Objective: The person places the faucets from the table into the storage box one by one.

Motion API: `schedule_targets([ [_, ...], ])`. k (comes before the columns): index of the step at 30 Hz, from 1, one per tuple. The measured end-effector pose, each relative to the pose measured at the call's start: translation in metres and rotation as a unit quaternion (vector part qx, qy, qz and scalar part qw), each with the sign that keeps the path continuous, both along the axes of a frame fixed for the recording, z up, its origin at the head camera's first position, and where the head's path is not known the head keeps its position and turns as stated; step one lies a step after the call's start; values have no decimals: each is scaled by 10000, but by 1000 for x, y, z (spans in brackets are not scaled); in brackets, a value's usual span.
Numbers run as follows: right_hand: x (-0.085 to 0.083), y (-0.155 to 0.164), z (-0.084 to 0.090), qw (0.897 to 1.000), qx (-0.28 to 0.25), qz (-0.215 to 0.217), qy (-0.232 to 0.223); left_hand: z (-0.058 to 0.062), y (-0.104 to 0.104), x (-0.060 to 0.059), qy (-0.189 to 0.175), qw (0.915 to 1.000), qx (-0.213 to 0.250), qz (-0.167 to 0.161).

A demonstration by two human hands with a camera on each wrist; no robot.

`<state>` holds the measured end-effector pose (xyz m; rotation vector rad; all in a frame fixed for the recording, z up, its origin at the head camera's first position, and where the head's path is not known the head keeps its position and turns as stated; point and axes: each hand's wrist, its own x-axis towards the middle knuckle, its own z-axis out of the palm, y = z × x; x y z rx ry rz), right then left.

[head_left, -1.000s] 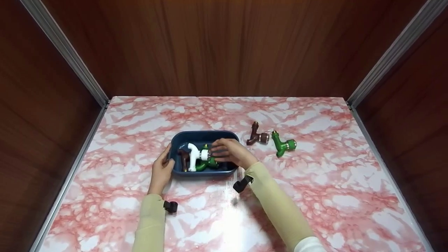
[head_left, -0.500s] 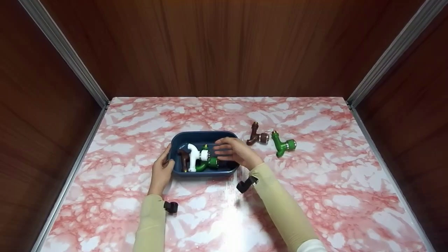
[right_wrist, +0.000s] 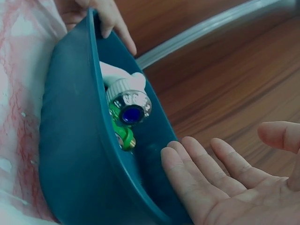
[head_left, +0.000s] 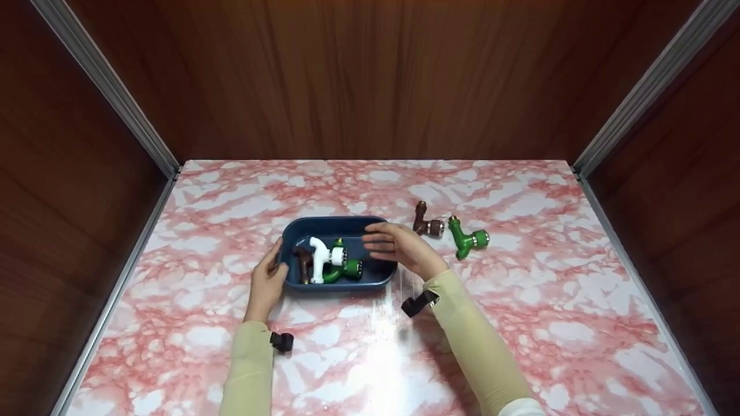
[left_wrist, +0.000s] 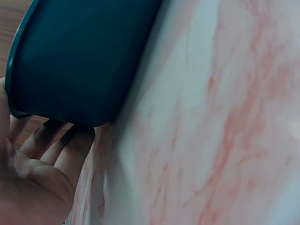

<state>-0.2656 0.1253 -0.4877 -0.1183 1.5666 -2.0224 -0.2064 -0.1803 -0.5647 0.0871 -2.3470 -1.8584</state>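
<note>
A dark blue plastic basin stands on the table in the head view. In it lie a white tap, a green tap partly under it, and a dark brown tap at the left. My left hand grips the basin's left end, its fingers along the outer wall in the left wrist view. Above the basin's right end hovers my right hand, fingers extended and holding nothing. The right wrist view shows its palm beside the rim, with the white tap's knob beyond.
Right of the basin, a brown tap and another green tap lie on the red-and-white marbled table. The right hand overlaps the brown tap's lower end. Wood-grain panels with metal corner strips enclose the back and sides.
My right hand has drawn back rightward from the white tap toward the basin's right rim, uncovering more of the green tap's knob. The left hand and basin have stayed put.
</note>
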Motion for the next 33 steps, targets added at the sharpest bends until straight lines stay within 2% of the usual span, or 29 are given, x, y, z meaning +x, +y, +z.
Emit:
schedule_targets([
  [8,1,14,3,9995,-28,-58,304,-1,0,0,-131,9999,-23,57],
  [12,1,18,3,9992,-10,-159,362,0,0,0,-65,10000,43,-1],
  [14,2,21,4,9990,-27,-236,381,4,0,2,30,9999,101,-50],
  [18,3,26,7,9982,-7,-317,505,22,4,9,69,9998,146,-132],
  [24,2,38,6,9969,-84,-323,707,16,3,6,62,9998,142,-88],
  [25,2,40,6,9967,-130,-327,736,16,2,6,46,9999,133,-92],
  [26,3,43,6,9963,-136,-348,778,21,4,8,6,9999,138,-100],
  [29,3,51,6,9930,65,-414,1104,33,6,14,-27,9998,108,-143],
  [33,6,60,4,9825,595,-598,1663,33,6,14,-52,9999,86,-131],
])
